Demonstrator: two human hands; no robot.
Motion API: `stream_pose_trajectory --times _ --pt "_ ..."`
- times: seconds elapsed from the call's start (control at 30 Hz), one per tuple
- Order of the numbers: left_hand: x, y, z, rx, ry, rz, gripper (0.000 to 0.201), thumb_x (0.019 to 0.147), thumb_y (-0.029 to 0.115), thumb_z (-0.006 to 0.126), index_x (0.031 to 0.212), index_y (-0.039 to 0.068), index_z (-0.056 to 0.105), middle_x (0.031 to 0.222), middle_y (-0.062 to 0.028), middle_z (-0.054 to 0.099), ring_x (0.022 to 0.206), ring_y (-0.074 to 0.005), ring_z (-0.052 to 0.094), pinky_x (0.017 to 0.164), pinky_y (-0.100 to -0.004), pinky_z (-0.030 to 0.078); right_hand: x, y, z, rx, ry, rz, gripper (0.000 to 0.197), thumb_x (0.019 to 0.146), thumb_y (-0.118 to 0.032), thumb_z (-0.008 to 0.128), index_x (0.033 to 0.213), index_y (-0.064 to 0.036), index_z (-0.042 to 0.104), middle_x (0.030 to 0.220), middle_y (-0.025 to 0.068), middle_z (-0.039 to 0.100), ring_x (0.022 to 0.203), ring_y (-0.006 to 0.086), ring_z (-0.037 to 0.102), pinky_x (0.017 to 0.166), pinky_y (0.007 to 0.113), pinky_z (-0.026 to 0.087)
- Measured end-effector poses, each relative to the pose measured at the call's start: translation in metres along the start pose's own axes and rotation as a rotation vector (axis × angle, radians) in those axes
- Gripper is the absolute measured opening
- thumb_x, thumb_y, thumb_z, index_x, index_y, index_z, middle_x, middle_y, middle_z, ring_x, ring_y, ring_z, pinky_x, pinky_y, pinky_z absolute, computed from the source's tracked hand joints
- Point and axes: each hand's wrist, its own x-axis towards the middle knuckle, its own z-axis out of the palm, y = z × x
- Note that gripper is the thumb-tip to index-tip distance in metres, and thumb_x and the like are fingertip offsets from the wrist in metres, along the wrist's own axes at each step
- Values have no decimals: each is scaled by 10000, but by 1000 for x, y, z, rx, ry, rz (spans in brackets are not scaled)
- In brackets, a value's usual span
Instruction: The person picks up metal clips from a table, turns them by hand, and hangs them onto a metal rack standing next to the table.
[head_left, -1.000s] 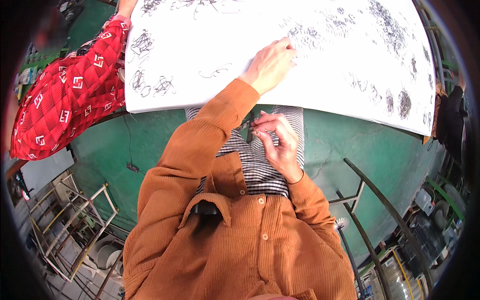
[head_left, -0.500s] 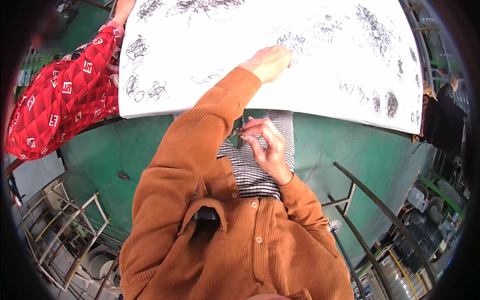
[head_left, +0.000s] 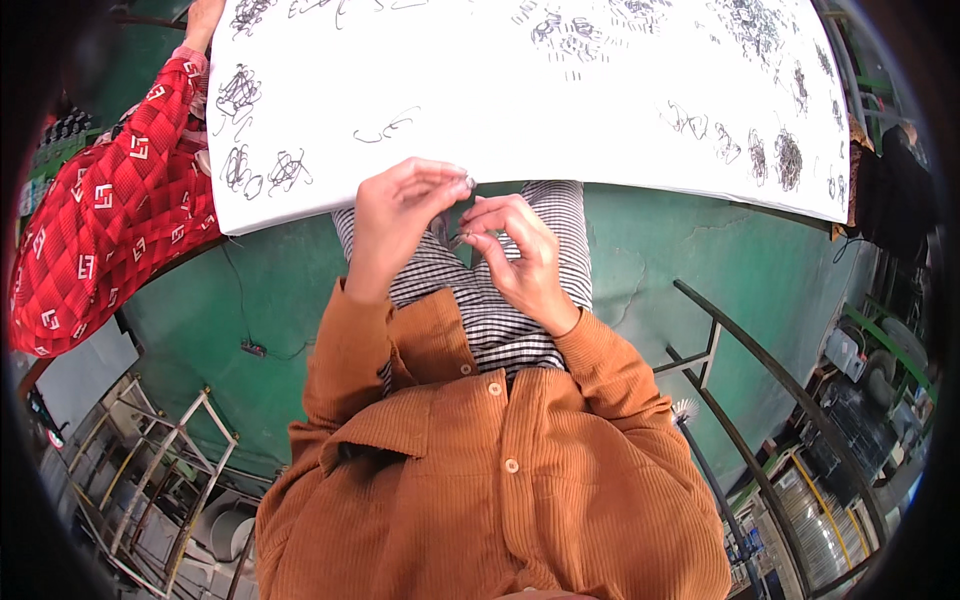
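Both my hands are raised over my lap at the near edge of a white-topped table (head_left: pixel 470 130). The thumb and fingers of my left hand (head_left: pixel 395 215) are pinched together, with a tiny dark bit at their tips. Close beside it, my right hand (head_left: pixel 520 255) also pinches, its fingertips turned toward the left hand; what it holds is too small to make out. Short dark pieces (head_left: pixel 572 40) lie scattered on the table beyond my hands. Tangled dark thin strands (head_left: pixel 240 95) form heaps at the left, and a few loose curved strands (head_left: pixel 388 125) lie nearer.
A person in a red patterned sleeve (head_left: pixel 120 190) works at the table's left end. Someone in dark clothing (head_left: pixel 890 195) is at the right. More dark heaps (head_left: pixel 788 158) cover the table's right side. Metal frames (head_left: pixel 740 370) stand on the green floor (head_left: pixel 640 260).
My left hand has come back from the short dark pieces on the table to beside my right hand. The right hand stays over my lap, still pinching. The view has shifted slightly.
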Motion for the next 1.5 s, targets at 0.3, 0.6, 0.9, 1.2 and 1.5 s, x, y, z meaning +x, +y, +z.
stream_pose_trajectory --times 0.3,0.6,0.9,1.2,1.5 --pt "-41 0 -8 129 170 150 120 829 -25 687 948 -31 697 896 -69 713 834 -111 665 762 -236 528 8 -1 13 6 -20 41 117 776 71 660 844 -8 606 901 103 638 800 229 643 678 311 525" --pt "-44 -3 -14 209 184 211 134 827 -39 688 960 -35 691 919 -96 709 862 -132 662 802 -249 520 8 11 25 -6 -41 30 100 782 45 662 835 -12 600 897 97 649 797 251 650 673 326 525" --pt "-47 -6 -13 270 220 270 109 819 -37 690 927 -25 698 886 -89 710 849 -132 658 793 -257 515 41 17 0 -13 40 28 190 788 -20 704 973 -41 666 967 113 684 896 254 663 796 339 520" --pt "-43 -13 2 375 206 329 113 814 -38 689 918 2 710 908 -83 718 857 -128 661 799 -259 511 265 151 29 -663 3 -263 105 775 -56 573 760 30 631 779 220 639 744 372 624 666 439 508" --pt "-50 -42 -1 312 262 269 107 827 -35 676 929 -9 699 911 -76 713 847 -115 657 788 -249 516 181 87 6 -521 -136 -371 163 902 -143 595 929 11 642 740 84 633 675 187 596 622 316 486"
